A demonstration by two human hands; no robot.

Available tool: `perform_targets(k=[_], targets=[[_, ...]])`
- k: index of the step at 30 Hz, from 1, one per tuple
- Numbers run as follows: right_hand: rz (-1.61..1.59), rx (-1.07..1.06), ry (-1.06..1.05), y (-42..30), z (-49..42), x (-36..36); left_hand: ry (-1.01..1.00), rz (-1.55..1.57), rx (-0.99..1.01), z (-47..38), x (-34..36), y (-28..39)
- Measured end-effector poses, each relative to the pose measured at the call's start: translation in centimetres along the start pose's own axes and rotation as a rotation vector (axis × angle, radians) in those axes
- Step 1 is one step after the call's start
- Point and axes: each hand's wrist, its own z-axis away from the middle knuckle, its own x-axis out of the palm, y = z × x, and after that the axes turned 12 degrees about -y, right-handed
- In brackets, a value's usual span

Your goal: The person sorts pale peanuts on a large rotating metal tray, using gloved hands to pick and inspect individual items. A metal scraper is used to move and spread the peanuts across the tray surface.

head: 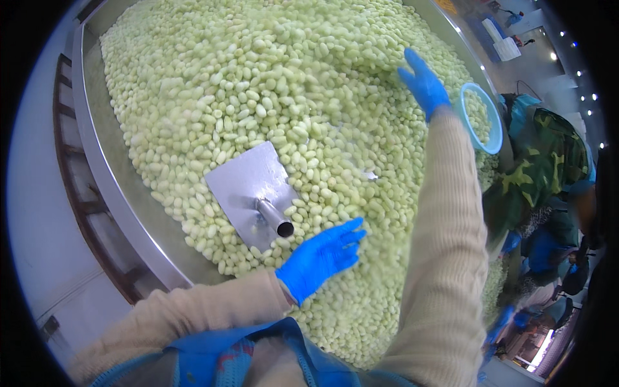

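Observation:
Pale green oval fruits or cocoons, which of them I cannot tell, lie heaped (pixel 242 106) in a large metal bin. My left hand (pixel 321 259), in a blue glove, rests over the heap with its fingers apart, holding nothing. Just beyond it to the left lies a square metal plate (pixel 242 179) with a short tube handle (pixel 274 217). Stretched out to the upper right is my right hand (pixel 425 84), also gloved in blue, thumb spread and empty, close above the heap. Beside its wrist stands a light blue plastic basin (pixel 494 126) holding more of the same pieces.
The bin's metal rim (pixel 104 164) curves along the left, with a brown metal frame (pixel 72 159) outside it. At the right, close to the bin, is a person in a camouflage garment (pixel 537 164), with others beyond. White boxes (pixel 507 48) stand far off at the upper right.

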Motion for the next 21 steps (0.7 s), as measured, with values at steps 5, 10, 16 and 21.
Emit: perform_targets(k=[5, 10, 16, 21], targets=[[0.344, 0.156, 0.137, 2.9, -7.4, 4.4, 0.058, -0.042, -0.078, 0.8, 0.4, 0.2], [0.116, 0.163, -0.184, 3.0, 0.9, 7.3, 0.064, -0.076, -0.046, 0.5, 0.7, 0.3], [-0.217, 0.089, -0.401, -1.5, 16.7, 11.0, -0.004, -0.068, -0.007, 0.3, 0.5, 0.9], [-0.698, 0.144, -0.464, -1.8, 22.4, 5.7, -0.027, -0.030, -0.003, 0.2, 0.1, 0.1]])
